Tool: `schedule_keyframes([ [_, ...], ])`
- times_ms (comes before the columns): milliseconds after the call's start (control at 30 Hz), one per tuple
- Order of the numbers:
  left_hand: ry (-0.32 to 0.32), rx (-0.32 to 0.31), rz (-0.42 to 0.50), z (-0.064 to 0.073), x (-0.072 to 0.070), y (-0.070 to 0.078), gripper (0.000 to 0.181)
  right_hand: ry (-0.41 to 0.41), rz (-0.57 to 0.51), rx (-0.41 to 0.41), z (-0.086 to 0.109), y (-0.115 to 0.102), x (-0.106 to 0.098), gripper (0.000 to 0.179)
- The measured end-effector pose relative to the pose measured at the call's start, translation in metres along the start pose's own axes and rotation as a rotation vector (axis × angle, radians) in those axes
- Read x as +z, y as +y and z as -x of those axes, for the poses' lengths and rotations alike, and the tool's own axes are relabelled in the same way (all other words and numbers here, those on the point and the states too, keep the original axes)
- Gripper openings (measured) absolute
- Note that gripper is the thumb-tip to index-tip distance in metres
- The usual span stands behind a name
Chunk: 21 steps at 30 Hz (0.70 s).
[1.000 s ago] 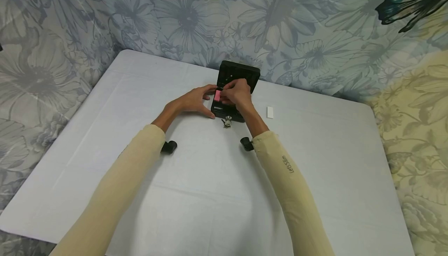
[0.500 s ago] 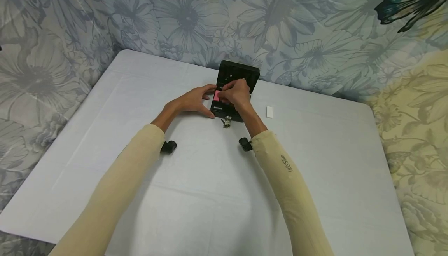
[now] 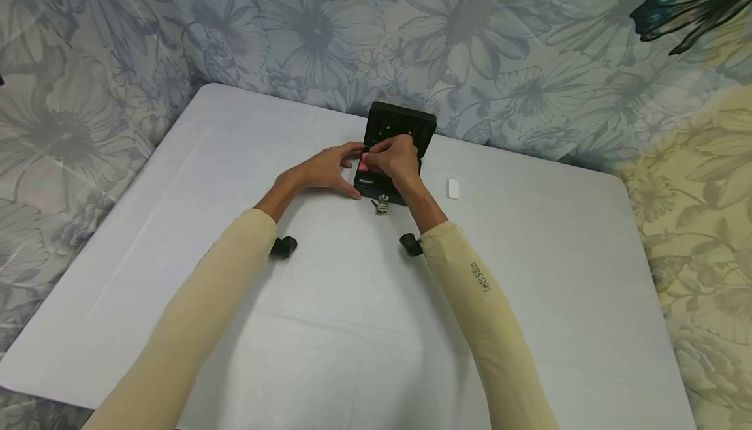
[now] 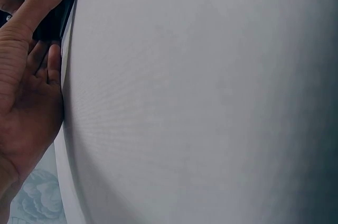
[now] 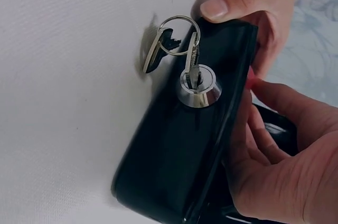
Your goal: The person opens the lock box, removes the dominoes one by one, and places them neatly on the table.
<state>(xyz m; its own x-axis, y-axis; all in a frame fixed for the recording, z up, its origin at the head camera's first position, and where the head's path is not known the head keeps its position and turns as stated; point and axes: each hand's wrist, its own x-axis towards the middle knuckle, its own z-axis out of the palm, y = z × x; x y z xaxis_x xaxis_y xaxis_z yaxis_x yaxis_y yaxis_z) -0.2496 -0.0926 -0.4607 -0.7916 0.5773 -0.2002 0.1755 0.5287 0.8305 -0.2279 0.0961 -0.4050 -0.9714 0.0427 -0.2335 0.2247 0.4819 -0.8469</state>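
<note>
A black cash box (image 3: 376,190) stands near the table's back edge with its lid (image 3: 405,120) raised. My left hand (image 3: 322,168) holds its left side, thumb at the front corner and fingers toward the back. A key (image 5: 193,60) sits in the round lock (image 5: 199,87) on the front wall, and a second key (image 5: 158,52) hangs from its ring. My right hand (image 3: 399,158) reaches into the box and pinches a small pink rectangular piece (image 3: 363,161) at the left of the interior. The fingers partly cover this piece, and much of the interior is hidden.
A small white rectangular piece (image 3: 453,188) lies on the white table (image 3: 346,325) to the right of the box. A floral-patterned wall covering (image 3: 317,32) rises behind the table. Black wrist cameras (image 3: 284,247) protrude from both sleeves.
My right hand has shifted slightly left over the pink piece, so less of it shows. The left hand, the cash box and the white piece stay in place.
</note>
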Motion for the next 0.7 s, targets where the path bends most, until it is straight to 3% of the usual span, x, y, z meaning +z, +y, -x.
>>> schedule_keyframes([
  [700, -0.001, 0.003, 0.014, -0.0002, 0.0006, -0.0003, 0.115, -0.011, -0.027, 0.018, -0.0008, -0.0008, 0.0015, 0.016],
])
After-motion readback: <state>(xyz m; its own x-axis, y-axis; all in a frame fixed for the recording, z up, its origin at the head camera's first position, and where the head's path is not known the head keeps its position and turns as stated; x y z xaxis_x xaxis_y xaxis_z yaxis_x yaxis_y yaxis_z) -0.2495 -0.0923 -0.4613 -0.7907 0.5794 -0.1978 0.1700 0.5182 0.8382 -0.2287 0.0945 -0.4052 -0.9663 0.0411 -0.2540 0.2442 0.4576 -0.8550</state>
